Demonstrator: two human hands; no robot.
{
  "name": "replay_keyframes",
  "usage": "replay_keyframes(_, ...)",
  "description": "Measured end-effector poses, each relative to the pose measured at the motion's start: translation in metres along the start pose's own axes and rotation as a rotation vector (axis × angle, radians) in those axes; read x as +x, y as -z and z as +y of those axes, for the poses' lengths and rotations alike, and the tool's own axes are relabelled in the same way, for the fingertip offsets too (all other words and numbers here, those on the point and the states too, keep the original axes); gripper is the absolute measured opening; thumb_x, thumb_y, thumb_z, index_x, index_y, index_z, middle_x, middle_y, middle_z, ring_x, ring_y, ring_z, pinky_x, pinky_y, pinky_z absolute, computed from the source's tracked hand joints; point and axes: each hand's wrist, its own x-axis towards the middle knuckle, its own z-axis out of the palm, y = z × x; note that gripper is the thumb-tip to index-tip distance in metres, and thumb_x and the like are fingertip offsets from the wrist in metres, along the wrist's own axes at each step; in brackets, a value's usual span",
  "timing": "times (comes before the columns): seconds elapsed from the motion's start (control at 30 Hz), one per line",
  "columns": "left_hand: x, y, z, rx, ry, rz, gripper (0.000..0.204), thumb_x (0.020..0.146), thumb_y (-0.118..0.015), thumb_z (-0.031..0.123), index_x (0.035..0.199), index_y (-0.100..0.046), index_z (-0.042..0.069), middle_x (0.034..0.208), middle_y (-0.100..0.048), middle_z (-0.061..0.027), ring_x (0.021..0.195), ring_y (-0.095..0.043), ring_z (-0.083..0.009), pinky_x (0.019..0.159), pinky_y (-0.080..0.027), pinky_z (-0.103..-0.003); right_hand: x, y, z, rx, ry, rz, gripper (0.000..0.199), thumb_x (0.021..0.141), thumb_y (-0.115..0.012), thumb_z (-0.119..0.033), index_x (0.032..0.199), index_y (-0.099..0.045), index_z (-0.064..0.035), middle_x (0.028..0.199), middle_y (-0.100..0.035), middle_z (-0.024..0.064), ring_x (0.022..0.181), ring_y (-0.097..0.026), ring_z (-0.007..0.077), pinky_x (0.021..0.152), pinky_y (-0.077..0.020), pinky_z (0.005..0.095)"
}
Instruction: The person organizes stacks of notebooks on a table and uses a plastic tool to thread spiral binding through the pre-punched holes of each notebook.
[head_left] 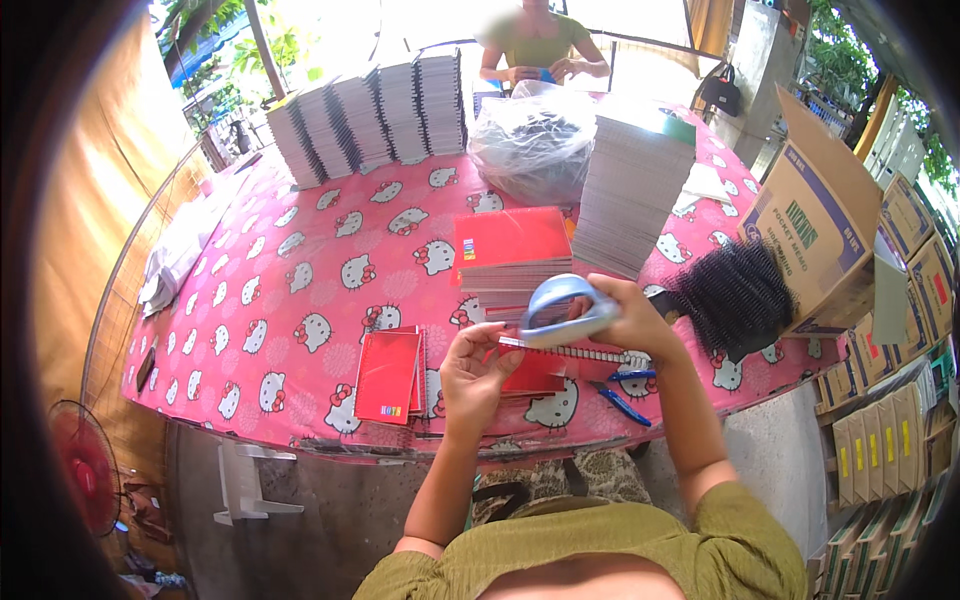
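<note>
My right hand (637,318) is closed round a light-blue tool (562,312) with a loop handle and a flat base; its exact kind is unclear. It hovers over the coil edge of a red spiral notebook (538,372), and I cannot tell if they touch. Pinching the left end of that notebook is my left hand (474,375). Blue-handled pliers (622,402) lie on the cloth just right of the notebook. A small pile of red spiral notebooks (388,375) rests left of my left hand. Beyond my hands stands a stack of red-covered pads (512,237).
A pink patterned cloth covers the table (230,340). Tall notebook stacks (370,115) stand at the far left, a tall paper stack (635,195) right of a plastic bag (530,145). Black coils (735,295) lie beside a cardboard box (815,220). Another person (540,50) sits opposite.
</note>
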Motion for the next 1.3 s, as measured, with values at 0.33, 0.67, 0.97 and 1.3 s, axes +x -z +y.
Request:
replay_keyframes(0.33, -0.008, 0.014, 0.002, -0.014, 0.018, 0.002, 0.028, 0.081, -0.066, -0.015, 0.107, -0.067, -0.006, 0.104, -0.067, -0.01, 0.095, -0.064, -0.0145, 0.083, -0.056, -0.027, -0.019, 0.014, 0.006, 0.118, -0.083, 0.121, 0.029, 0.07, -0.077, -0.002, 0.096, -0.064, -0.0008, 0.088, -0.069, 0.0048, 0.081, -0.066, 0.0143, 0.071, -0.0524, 0.0297)
replay_keyframes(0.67, -0.009, -0.012, 0.03, 0.233, -0.483, 0.006, 0.022, 0.077, -0.073, -0.012, 0.092, -0.064, 0.0, 0.092, -0.069, -0.0157, 0.085, -0.066, -0.0154, 0.072, -0.056, -0.026, -0.077, 0.002, 0.058, -0.789, -0.261, 0.366, 0.05, 0.069, -0.082, -0.033, 0.102, -0.062, -0.0021, 0.108, -0.062, 0.0181, 0.102, -0.059, 0.0367, 0.084, -0.0485, 0.0443)
replay_keyframes(0.97, -0.043, -0.019, 0.015, 0.621, -0.44, -0.044, 0.024, 0.068, -0.083, -0.005, 0.086, -0.067, -0.003, 0.106, -0.066, -0.0161, 0.09, -0.069, -0.0185, 0.075, -0.061, -0.027, -0.144, -0.029, 0.032, -0.919, -0.074, 0.12, 0.059, 0.078, -0.075, -0.033, 0.124, -0.056, 0.0001, 0.122, -0.054, 0.0197, 0.111, -0.051, 0.0382, 0.097, -0.0399, 0.0463)
replay_keyframes(1.3, -0.043, -0.016, 0.017, 0.688, -0.516, -0.166, 0.021, 0.074, -0.074, -0.012, 0.094, -0.07, -0.004, 0.1, -0.07, -0.0165, 0.089, -0.069, -0.0202, 0.074, -0.056, -0.028, -0.124, -0.046, -0.069, -0.359, 0.017, 0.17, 0.042, 0.08, -0.075, -0.019, 0.116, -0.061, -0.0019, 0.108, -0.062, 0.0165, 0.099, -0.061, 0.0319, 0.086, -0.0487, 0.0401)
